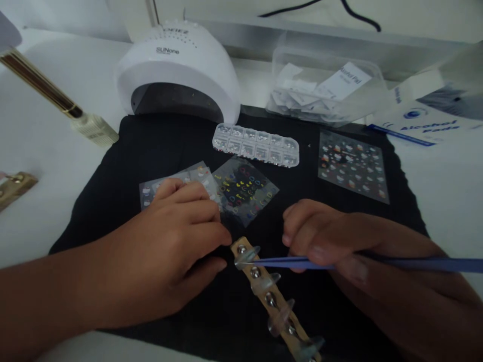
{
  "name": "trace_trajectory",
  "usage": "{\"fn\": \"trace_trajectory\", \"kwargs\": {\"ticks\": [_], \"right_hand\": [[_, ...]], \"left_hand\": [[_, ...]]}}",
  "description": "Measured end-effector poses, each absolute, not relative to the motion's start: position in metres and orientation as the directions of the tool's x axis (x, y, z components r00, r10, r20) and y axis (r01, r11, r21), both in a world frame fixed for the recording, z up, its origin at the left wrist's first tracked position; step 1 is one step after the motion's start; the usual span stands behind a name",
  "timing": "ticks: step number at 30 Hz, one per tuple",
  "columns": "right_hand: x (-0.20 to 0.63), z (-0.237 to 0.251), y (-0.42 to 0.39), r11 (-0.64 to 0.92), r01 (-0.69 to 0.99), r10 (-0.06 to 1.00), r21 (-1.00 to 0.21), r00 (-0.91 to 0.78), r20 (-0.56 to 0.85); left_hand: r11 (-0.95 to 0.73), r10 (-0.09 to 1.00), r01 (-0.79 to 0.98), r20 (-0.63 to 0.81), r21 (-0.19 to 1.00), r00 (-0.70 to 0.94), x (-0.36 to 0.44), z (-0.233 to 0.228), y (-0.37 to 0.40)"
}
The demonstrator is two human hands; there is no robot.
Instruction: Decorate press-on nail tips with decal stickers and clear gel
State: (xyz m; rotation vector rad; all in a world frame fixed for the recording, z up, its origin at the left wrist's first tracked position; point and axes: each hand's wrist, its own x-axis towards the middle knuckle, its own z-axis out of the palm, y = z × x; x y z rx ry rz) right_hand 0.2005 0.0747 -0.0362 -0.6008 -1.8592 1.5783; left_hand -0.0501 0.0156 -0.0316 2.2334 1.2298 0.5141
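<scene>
Tweezers at the first nail tip on the practice strip

At the far left edge of the frame a brass-coloured clip [15,187] lies on the white table [49,90], and above it, in the upper left, a gold-handled brush [60,98] slants down toward the black cloth [151,141]. The left hand [169,241] sits left of centre, fingers curled loosely with nothing clasped, its fingertips pressed against the top end of the wooden strip [271,301], apparently steadying it; its knuckles cover part of a sticker sheet [181,178]. Behind it, top centre, stands the white nail lamp [177,70]. Just right of the hand lies a second sticker sheet [243,188], and above that a clear rhinestone box [256,145]. The strip runs from centre down toward the lower right, carrying a row of clear nail tips [247,254] on metal studs. The right hand [339,241] is closed in a pinch around blue tweezers [294,262], whose point touches the topmost tip. Whether the tweezers carry a decal is too small to tell. The step in hand looks like placing or adjusting a decoration on that tip; the next move likely calls for a steady strip and a light, exact touch. Further right lie a third sticker sheet [352,166], a clear tub of packets [324,90] and an alcohol pads box [426,123]
</scene>
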Motion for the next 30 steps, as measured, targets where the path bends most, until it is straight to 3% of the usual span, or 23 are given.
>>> {"fn": "trace_trajectory", "kwargs": {"ticks": [6, 13, 30], "right_hand": [[0.1982, -0.0333, 0.0707, 0.134, -0.030, 0.715, -0.991, -0.689, 0.118], [0.2016, -0.0354, 0.0744, 0.202, -0.047, 0.679, -0.978, -0.714, 0.174], [0.1966, -0.0350, 0.0717, 0.086, -0.036, 0.728, -0.996, -0.680, 0.087]], "left_hand": [[-0.443, 0.858, 0.653, 0.078, 0.615, 0.508, -0.0506, -0.0328, 0.0162], [-0.451, 0.856, 0.652, 0.088, 0.610, 0.510, -0.0493, -0.0315, 0.0167], [-0.452, 0.857, 0.647, 0.096, 0.614, 0.507, -0.0499, -0.0279, 0.0171]]}}
